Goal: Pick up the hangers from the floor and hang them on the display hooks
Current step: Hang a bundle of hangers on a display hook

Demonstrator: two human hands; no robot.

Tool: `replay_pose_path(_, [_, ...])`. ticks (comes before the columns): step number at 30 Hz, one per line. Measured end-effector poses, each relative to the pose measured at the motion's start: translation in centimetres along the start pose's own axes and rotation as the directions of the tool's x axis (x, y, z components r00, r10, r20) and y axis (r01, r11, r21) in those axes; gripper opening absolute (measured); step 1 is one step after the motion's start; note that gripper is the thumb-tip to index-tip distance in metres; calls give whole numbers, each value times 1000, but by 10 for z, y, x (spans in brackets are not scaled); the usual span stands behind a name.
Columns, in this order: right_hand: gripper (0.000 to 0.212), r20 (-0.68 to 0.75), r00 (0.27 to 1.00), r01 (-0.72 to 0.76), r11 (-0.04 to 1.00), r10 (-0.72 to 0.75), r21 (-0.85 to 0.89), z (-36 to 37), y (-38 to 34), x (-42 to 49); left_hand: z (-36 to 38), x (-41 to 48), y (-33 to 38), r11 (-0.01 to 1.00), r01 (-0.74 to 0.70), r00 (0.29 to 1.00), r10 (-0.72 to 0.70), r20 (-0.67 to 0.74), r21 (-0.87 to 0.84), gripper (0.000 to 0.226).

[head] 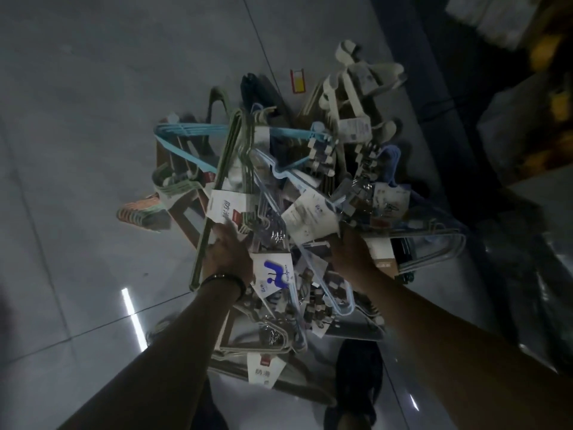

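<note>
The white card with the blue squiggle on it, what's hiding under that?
Under the white card you can see more hangers from the pile, clear and pale blue ones, poking out beside it. What lies straight beneath is covered by the card. The left hand reaches in just beside it.

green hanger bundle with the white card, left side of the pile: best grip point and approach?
Judging by its pose, take the green hanger bundle just below its white card, where the stacked arms are banded together. It leans long and near upright on the pile's left edge, bare floor beside it, so come in from that open left side. The left hand is already there; whether it has closed is unclear.
</note>
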State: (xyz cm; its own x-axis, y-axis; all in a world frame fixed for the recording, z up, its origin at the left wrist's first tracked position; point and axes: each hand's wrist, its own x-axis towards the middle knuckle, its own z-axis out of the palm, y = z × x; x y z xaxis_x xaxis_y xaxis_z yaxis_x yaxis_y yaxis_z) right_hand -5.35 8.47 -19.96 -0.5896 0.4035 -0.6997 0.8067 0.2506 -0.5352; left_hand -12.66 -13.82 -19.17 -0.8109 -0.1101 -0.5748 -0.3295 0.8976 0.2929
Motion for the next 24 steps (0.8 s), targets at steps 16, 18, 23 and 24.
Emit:
replay_pose_path(16, [26,-388,922,-65,979,-16,-194,-103,47,-116,36,-127,59,947,-178,975,134,175,268,57])
replay_pose_path(18, [22,-403,915,-75,983,1,-169,-112,54,-118,47,-124,64,947,-156,974,99,206,281,57])
replay_pose_path(23, [41,-307,948,63,995,-82,-72,-113,53,-118,67,-100,53,984,-18,951,-37,306,175,51])
replay_pose_path(24, [41,-289,951,96,994,-108,-55,-110,49,-117,64,-101,54,991,-8,949,-33,313,131,47])
